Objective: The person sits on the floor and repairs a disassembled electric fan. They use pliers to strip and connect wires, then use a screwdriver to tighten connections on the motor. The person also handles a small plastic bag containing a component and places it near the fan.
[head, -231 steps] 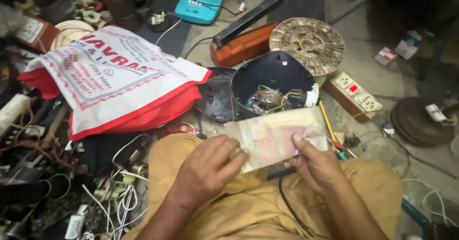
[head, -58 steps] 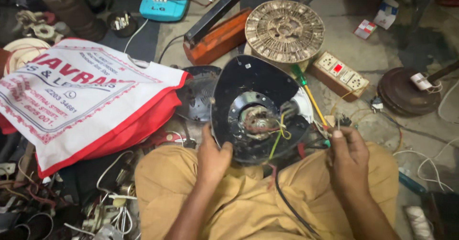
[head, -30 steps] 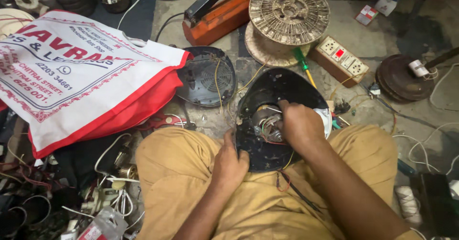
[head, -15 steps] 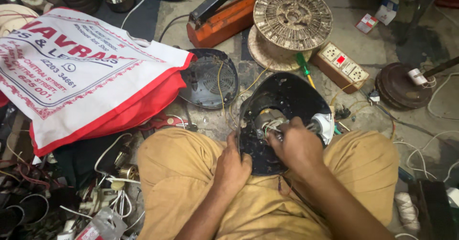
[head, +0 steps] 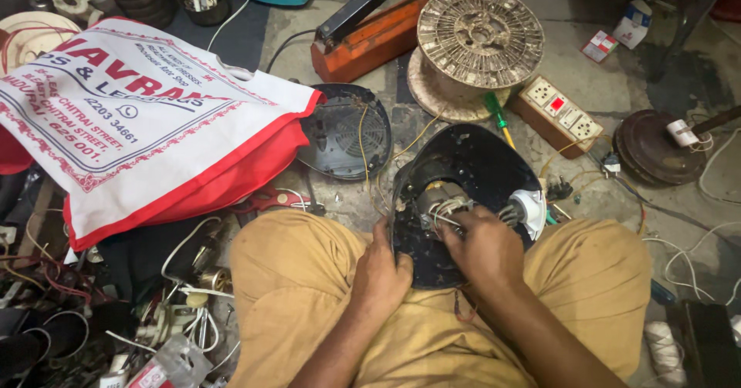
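Housing [head: 463, 164] now sits lower in the lap than a second ago. Left hand [head: 384, 268] clamps its rim; right hand [head: 482, 243], moved in from the side, has fingers curled among the motor [head: 438, 201] wires.

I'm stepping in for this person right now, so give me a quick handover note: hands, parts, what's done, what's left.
Left hand: grips the near left edge of the black housing, which rests on the lap.
Right hand: inside the housing, fingers on the motor and its wires.
Detached black cover lies on the floor beside it; green screwdriver beyond.
Done: housing opened.
Left: wiring work, cover still off.
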